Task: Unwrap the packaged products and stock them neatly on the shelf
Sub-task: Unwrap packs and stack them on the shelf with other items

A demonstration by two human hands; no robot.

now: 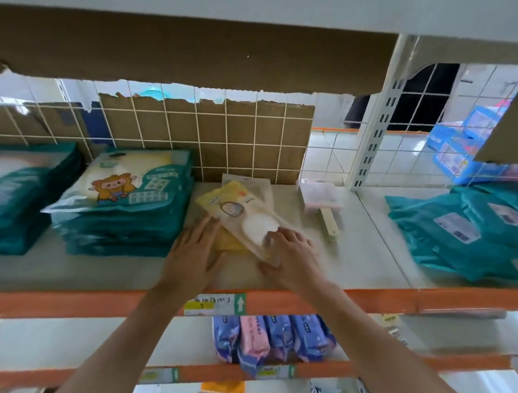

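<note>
A: Just past the orange front rail (392,300) of the white shelf (368,232)?
B: The left hand (193,255) lies flat, fingers straight. The right hand (289,251) curls round the near end of the flat cream-and-yellow plastic packet (240,211), which lies on the shelf.
A: Farther from the rail?
B: A stack of teal plastic packs (124,211), then torn brown cardboard (212,137).

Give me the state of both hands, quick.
Left hand: open, flat against the packet pile.
Right hand: closed, gripping the near end of the top packet.
</note>
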